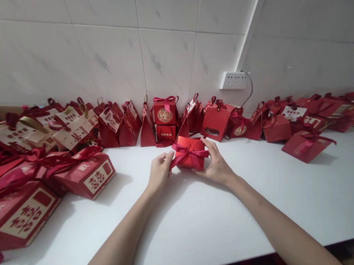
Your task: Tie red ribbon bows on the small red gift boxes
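Both hands hold a small red cardboard gift box (pixel 190 151) tied with a dark red satin ribbon, near the middle of the white table (pixel 188 225), toward its far edge. The left hand (pixel 160 172) pinches the ribbon's left end between its fingertips; the right hand (pixel 214 163) grips the box's right side. Along the table's far edge stands a row of red gift boxes (pixel 165 116), and large red boxes with cream labels (pixel 86 178) lie toward its left edge.

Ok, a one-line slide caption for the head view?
Left hand and right hand hold a ribbon-tied red box at a white counter lined with gift boxes.
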Demonstrator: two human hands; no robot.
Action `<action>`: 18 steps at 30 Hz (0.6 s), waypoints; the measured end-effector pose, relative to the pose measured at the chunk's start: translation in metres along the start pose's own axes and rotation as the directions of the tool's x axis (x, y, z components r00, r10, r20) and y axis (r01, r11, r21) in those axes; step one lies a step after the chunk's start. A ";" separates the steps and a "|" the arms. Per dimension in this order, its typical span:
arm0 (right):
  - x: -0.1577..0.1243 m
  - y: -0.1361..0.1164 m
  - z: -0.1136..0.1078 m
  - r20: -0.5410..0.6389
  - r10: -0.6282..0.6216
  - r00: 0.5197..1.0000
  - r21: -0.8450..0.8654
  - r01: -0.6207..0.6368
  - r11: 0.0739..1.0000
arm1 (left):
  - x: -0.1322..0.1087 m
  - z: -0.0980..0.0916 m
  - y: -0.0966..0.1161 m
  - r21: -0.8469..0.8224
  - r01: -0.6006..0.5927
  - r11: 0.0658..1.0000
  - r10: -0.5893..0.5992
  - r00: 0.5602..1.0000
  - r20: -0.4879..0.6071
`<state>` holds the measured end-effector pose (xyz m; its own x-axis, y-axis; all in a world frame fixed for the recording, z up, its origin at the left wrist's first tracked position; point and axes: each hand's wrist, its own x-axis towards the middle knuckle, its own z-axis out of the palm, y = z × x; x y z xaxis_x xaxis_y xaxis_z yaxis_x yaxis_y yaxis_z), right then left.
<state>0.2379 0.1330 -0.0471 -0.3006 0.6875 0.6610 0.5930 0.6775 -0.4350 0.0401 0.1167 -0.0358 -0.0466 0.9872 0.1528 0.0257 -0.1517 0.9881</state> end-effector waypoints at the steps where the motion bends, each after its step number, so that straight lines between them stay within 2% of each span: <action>1: 0.000 0.001 0.000 -0.007 0.005 1.000 -0.007 -0.005 1.000 | -0.001 0.001 0.001 0.013 -0.005 1.000 0.004 1.000 0.026; 5: 0.001 0.003 0.000 -0.042 0.018 0.999 -0.030 -0.019 0.999 | -0.005 0.003 0.002 0.051 -0.046 0.998 0.038 0.989 0.144; 7: 0.001 0.005 0.001 -0.081 0.021 0.996 -0.039 -0.024 0.999 | -0.006 0.004 0.001 0.075 -0.057 0.995 0.045 0.986 0.164; 14: 0.003 0.011 0.000 -0.210 0.032 0.977 -0.094 -0.053 0.994 | 0.000 0.001 -0.004 0.219 0.075 0.973 -0.097 0.991 0.088; 18: 0.004 0.012 -0.003 -0.297 0.023 0.955 -0.118 -0.061 0.991 | 0.000 0.000 -0.006 0.239 0.104 0.966 -0.118 0.992 0.042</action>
<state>0.2464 0.1432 -0.0475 -0.0512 0.5942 0.8027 0.6941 0.5991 -0.3992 0.0395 0.1177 -0.0417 -0.0072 0.9994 0.0345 0.2581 -0.0315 0.9656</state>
